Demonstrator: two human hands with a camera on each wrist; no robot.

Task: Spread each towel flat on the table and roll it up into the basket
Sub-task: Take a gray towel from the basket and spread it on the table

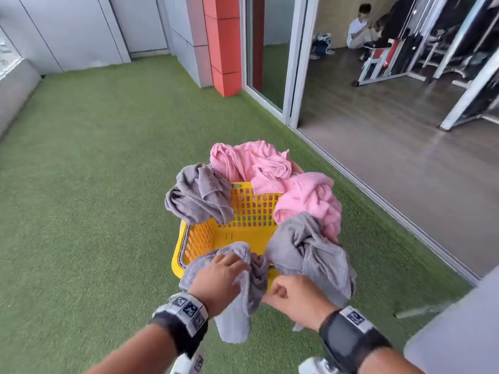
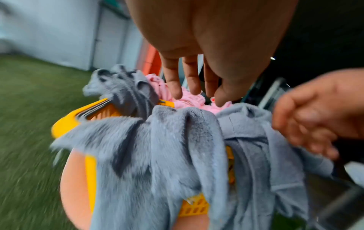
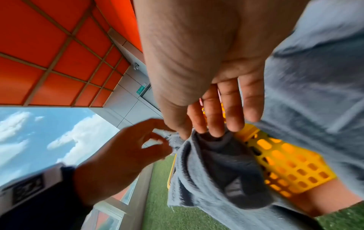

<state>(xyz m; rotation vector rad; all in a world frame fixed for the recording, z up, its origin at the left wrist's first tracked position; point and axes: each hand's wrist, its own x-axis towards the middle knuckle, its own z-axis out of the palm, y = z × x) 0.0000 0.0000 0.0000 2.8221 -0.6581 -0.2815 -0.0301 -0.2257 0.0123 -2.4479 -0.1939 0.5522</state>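
Observation:
A yellow perforated basket [image 1: 244, 209] stands in front of me on an orange support [image 2: 74, 186]. Crumpled towels hang over its rim: a grey one [image 1: 199, 195] at the far left, two pink ones [image 1: 251, 160] [image 1: 310, 198] at the back and right, and a grey one [image 1: 310, 249] at the near right. Another grey towel [image 1: 237, 314] drapes over the near rim. My left hand [image 1: 229, 265] rests on top of it with fairly straight fingers [image 2: 173, 80]. My right hand [image 1: 280, 290] pinches a fold of this towel [image 3: 216, 155] between thumb and fingers [image 3: 214, 118].
Green artificial turf [image 1: 94, 184] covers the floor all around. A sliding glass door and its track [image 1: 378, 195] run along the right, with an orange column [image 1: 224, 44] behind. A grey table corner [image 1: 459, 333] shows at lower right. A person [image 1: 359, 25] sits far inside the room.

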